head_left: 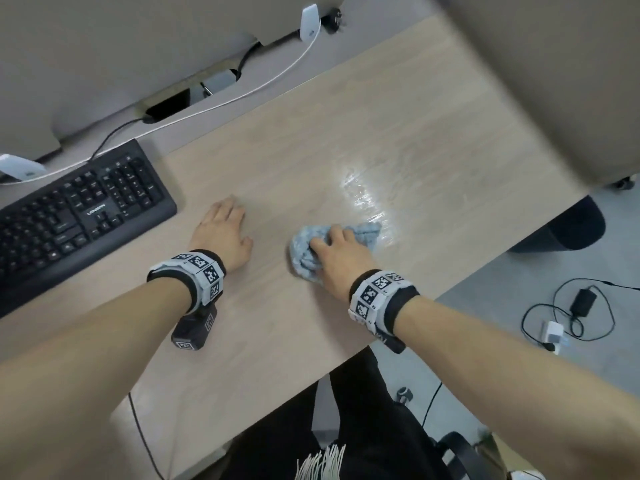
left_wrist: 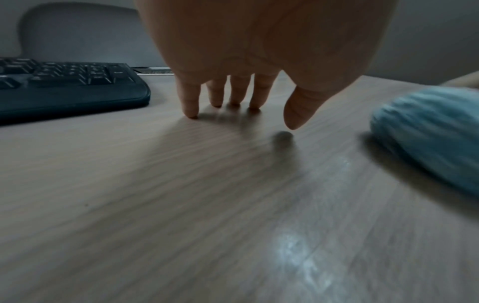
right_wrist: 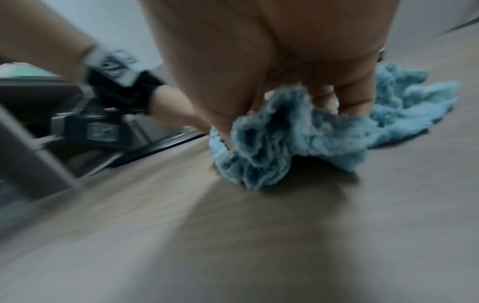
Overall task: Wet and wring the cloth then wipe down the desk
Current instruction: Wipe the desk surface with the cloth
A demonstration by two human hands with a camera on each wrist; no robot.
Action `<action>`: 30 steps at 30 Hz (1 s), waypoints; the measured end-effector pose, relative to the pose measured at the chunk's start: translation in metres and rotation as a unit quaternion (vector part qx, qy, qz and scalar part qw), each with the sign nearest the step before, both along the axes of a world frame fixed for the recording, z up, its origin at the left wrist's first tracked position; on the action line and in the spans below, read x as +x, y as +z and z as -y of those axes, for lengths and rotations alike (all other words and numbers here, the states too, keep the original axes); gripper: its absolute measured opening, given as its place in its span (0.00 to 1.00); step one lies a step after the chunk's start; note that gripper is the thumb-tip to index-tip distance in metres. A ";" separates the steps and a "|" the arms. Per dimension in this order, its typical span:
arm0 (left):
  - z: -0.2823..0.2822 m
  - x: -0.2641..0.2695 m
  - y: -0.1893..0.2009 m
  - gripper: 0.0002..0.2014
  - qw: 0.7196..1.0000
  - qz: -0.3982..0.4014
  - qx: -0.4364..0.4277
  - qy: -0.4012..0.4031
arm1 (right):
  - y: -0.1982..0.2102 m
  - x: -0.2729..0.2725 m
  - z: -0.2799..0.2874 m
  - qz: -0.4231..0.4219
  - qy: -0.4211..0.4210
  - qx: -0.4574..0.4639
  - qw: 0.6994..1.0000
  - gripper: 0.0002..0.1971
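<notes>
The cloth [head_left: 313,249] lies bunched on the desk [head_left: 346,140], near the front edge and right of the middle, its long axis running from the lump nearest the person up and to the right, toward a loose tail that trails onto a wet, shiny streak [head_left: 363,195]. The right hand [head_left: 334,258] sits directly on top of it, fingers curled into the folds and thumb tucked against the near lump, as the right wrist view shows with the cloth [right_wrist: 298,139] gathered under the fingertips [right_wrist: 357,102]. That hand is plainly the one on the job; the left hand [head_left: 221,230] is well apart to the cloth's left, holding nothing, its fingers [left_wrist: 190,98] straight and their tips touching bare wood, likely as a brace. From there the cloth [left_wrist: 427,135] shows at the right edge, blurred, which suggests it is moving. The shine lies beyond and to the right of the cloth, while the wood between the two hands looks mostly dull, so the next stroke probably wants to travel leftward. The keyboard [head_left: 76,216] sits just past the left hand and bounds that sweep.
</notes>
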State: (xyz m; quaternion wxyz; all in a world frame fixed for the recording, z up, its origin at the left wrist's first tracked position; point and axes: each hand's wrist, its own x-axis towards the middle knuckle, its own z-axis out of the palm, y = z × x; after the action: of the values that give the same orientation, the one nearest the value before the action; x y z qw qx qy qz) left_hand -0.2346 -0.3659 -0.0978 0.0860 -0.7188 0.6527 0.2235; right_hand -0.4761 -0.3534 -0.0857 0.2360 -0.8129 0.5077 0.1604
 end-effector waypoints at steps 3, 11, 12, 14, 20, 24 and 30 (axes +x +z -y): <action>0.000 0.001 0.000 0.34 1.000 0.002 0.017 -0.004 | 0.002 0.006 -0.034 0.021 0.120 0.037 0.992 0.24; 0.000 -0.006 0.002 0.34 0.999 0.000 0.016 0.030 | 0.000 -0.100 0.061 0.017 -0.138 0.002 0.990 0.18; 0.000 -0.007 0.001 0.35 0.999 0.004 0.010 0.031 | 0.000 -0.105 0.072 0.006 -0.179 0.005 0.984 0.18; -0.003 -0.008 -0.002 0.36 0.999 0.009 0.005 0.034 | 0.000 -0.100 0.081 -0.035 -0.205 0.006 0.978 0.22; -0.004 0.003 -0.005 0.38 1.000 0.022 0.009 0.014 | 0.000 0.003 -0.005 -0.036 -0.080 0.071 0.994 0.31; -0.001 0.016 -0.003 0.40 0.999 0.013 0.036 -0.019 | 0.000 0.039 -0.074 0.017 0.018 0.087 0.996 0.27; -0.004 0.022 0.008 0.32 0.998 -0.062 -0.014 -0.003 | -0.012 -0.040 -0.036 -0.021 -0.156 0.032 0.987 0.27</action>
State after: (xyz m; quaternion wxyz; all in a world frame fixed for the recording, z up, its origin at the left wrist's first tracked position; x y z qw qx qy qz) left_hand -0.2126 -0.3620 -0.0901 0.0358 -0.7027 0.6621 0.2580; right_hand -0.5166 -0.3174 -0.0979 0.2731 -0.7127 0.6274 0.1544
